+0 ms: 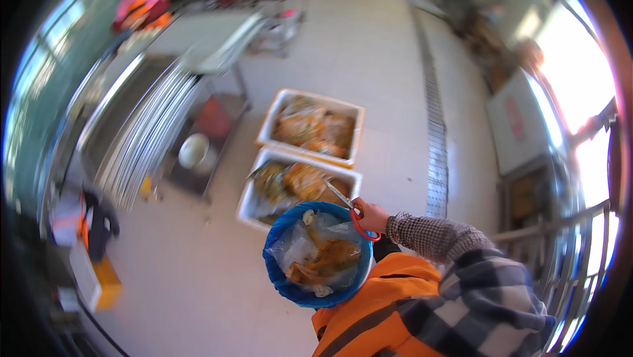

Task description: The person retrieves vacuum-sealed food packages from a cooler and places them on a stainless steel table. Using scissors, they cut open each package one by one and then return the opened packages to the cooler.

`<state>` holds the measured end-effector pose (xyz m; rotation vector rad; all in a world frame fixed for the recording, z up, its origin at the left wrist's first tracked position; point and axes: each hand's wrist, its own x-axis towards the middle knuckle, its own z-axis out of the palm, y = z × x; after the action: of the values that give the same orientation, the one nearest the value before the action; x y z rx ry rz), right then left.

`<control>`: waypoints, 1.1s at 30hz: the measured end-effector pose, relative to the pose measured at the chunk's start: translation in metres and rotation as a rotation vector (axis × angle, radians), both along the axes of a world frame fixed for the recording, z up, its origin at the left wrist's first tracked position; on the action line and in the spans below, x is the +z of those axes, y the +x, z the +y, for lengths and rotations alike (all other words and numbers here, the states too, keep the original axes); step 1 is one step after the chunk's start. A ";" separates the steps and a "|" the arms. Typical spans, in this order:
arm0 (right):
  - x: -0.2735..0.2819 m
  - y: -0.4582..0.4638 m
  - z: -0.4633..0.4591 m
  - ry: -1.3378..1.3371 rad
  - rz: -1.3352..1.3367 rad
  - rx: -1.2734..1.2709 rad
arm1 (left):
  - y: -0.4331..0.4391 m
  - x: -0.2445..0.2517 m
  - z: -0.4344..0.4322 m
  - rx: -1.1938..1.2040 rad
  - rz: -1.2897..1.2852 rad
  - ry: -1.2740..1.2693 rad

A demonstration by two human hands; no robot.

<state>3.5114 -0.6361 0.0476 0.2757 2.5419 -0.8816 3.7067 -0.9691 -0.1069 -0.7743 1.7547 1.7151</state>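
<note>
My right hand (372,217) grips a pair of scissors with red handles (357,222), the metal blades pointing up and left. It is beside the right rim of a round blue bucket (277,273); whether the fingers also hold that rim, I cannot tell. Inside the bucket lie crumpled clear plastic bags (299,238) smeared with orange-brown matter. Beyond it, partly covered by it, stands a white foam box (247,201) with bags of orange-brown and greenish contents (302,181). My left hand is out of view.
A second foam box (360,124) with similar bags adjoins the first. Metal tables (217,35) and a sink (131,94) line the left, with a white bucket (193,151) on a low shelf. A floor drain grate (437,159) runs along the right. Another person (143,5) is far left.
</note>
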 end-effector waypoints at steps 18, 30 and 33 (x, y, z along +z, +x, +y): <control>0.097 -0.038 0.582 0.081 0.222 -1.428 | -0.463 0.172 0.477 -0.930 0.042 -0.268; 0.061 0.108 0.873 0.244 0.023 -2.329 | -0.608 0.130 0.902 -1.349 0.035 -0.349; 0.089 0.125 0.914 0.328 -0.091 -2.481 | -0.636 0.142 0.966 -1.399 0.037 -0.381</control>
<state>3.6368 0.2778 0.1371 3.4047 0.8257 -0.6800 3.0704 -0.0031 0.0349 0.3879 1.8656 0.4489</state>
